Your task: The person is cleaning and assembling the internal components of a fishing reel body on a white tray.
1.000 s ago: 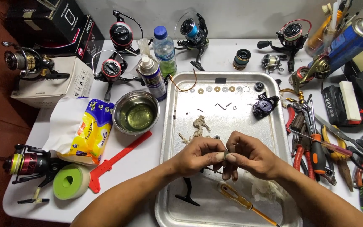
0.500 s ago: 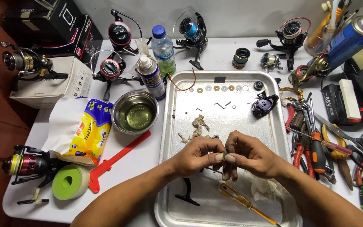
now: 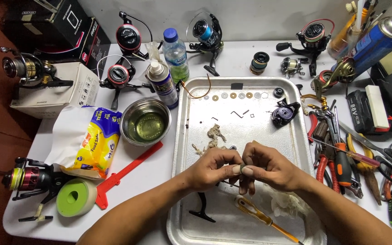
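Two bare hands meet over the middle of a rectangular silver metal tray (image 3: 305, 149) that lies at the centre of the white table (image 3: 169, 159). The left hand (image 3: 214, 169) and the right hand (image 3: 268, 167) touch at the fingertips and together pinch a small dark round part (image 3: 242, 167); both are closed on it, and the part is too small to tell more about it.

Just beyond the hands on the tray lies a pale clump of greasy fibre (image 3: 212, 138). Along the tray's far edge runs a row of small washers (image 3: 232, 95), and near its far right corner sits a dark purple reel housing (image 3: 284, 113). At the near edge of the tray lie an orange-handled screwdriver (image 3: 262, 219), a black crank handle (image 3: 201, 208) and a crumpled white cloth (image 3: 286, 204).

Left of the tray stand a round steel bowl of yellowish liquid (image 3: 145, 121), a white-capped spray can (image 3: 162, 84) and a clear plastic bottle with a blue cap (image 3: 175, 55). A yellow and white plastic packet (image 3: 89, 143) lies nearer the left edge, with a red plastic caliper (image 3: 130, 174) and a green roll of tape (image 3: 75, 197) towards the near left corner. Several spinning reels (image 3: 123, 41) line the far edge. Pliers and screwdrivers (image 3: 341, 154) crowd the right edge.
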